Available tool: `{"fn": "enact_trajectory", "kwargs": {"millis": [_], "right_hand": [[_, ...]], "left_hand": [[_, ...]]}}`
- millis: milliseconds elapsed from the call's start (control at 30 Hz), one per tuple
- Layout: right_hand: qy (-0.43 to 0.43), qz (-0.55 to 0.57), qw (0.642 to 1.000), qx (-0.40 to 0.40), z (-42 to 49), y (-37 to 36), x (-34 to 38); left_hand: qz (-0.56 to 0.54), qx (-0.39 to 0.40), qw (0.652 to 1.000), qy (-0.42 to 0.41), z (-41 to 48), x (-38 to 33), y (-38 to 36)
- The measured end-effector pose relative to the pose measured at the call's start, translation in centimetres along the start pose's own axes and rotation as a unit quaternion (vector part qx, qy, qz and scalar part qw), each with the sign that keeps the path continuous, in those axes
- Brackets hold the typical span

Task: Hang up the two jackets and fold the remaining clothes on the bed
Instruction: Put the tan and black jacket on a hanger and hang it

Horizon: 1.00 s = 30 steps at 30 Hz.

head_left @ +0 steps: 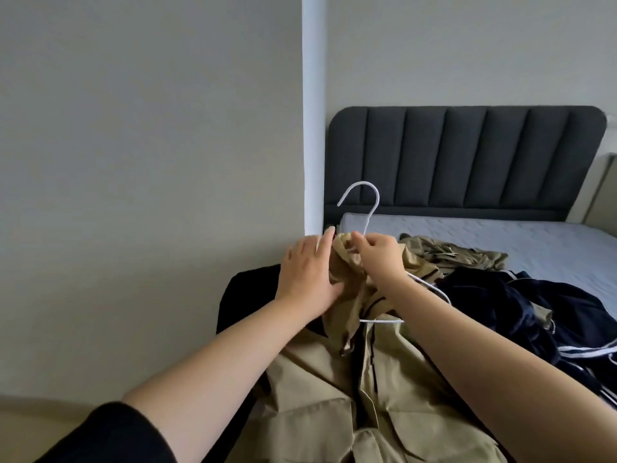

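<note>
Collar of the tan jacket point(350, 379), at 6 o'clock on the bed point(500, 235), is pinched by the right hand point(377, 253) around the hanger point(365, 208); the left hand point(307, 275), fingers straight, steadies the fabric for seating.

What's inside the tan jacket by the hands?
A white wire hanger sits inside the tan jacket. Its hook sticks out above the collar and one shoulder wire shows on the right. The other shoulder is covered by cloth and hands.

— What colours are the clothes?
— The jacket point(367, 396) is khaki; the heap point(521, 305) beside it is navy with white stripes.
— And the rest?
— A white hanger point(362, 202), a dark grey headboard point(467, 158), a pale grey mattress point(534, 242).
</note>
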State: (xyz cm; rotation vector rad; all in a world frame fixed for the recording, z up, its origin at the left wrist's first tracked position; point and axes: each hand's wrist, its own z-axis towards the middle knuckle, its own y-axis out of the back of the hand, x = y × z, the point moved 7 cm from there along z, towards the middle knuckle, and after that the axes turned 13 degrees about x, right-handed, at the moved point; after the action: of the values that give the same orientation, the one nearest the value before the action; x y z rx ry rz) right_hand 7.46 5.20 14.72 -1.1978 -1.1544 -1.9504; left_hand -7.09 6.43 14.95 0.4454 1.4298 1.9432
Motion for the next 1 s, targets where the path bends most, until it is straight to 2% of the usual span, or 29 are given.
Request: {"fn": "enact_trajectory", "kwargs": {"millis": [67, 167, 267, 367, 467, 533, 600, 733, 833, 900, 1000], "right_hand": [[0.025, -0.019, 0.999, 0.009, 0.0, -0.7, 1.4], [0.038, -0.055, 0.995, 0.072, 0.1, -1.9, 2.7], [0.054, -0.059, 0.993, 0.085, 0.3, -1.9, 3.1], [0.073, -0.042, 0.996, 0.003, 0.6, 0.1, 2.4], [0.064, -0.081, 0.987, -0.127, 0.0, 3.1, 0.0], [0.030, -0.097, 0.976, -0.191, -0.3, 4.7, -2.1], [-0.035, -0.081, 0.974, -0.209, -0.2, 5.5, -4.7], [-0.153, -0.032, 0.976, -0.150, 0.3, 4.5, -8.8], [-0.250, -0.004, 0.968, -0.034, 0.5, 2.6, -11.5], [-0.272, -0.018, 0.961, 0.039, 0.6, 1.5, -12.7], [-0.253, -0.027, 0.967, 0.025, 0.7, 1.8, -13.3]], "left_hand": [[-0.054, 0.034, 0.997, 0.039, 1.1, 1.3, -0.1], [-0.073, 0.046, 0.995, 0.058, 1.6, 3.0, -0.3], [-0.128, 0.029, 0.989, 0.074, 0.8, 4.4, -0.8], [-0.163, -0.004, 0.979, 0.122, 0.1, 6.1, -1.3], [-0.188, -0.016, 0.968, 0.168, -0.3, 8.1, -1.6], [-0.227, -0.026, 0.957, 0.177, -0.5, 8.9, -1.7], [-0.246, -0.040, 0.950, 0.185, -0.8, 9.3, -1.5], [-0.248, -0.048, 0.950, 0.186, -0.9, 9.0, -1.5], [-0.263, -0.050, 0.947, 0.178, -0.8, 8.7, -1.4], [-0.261, -0.050, 0.948, 0.176, -0.7, 8.7, -1.3], [-0.260, -0.039, 0.951, 0.162, -0.6, 8.6, -1.5]]}}
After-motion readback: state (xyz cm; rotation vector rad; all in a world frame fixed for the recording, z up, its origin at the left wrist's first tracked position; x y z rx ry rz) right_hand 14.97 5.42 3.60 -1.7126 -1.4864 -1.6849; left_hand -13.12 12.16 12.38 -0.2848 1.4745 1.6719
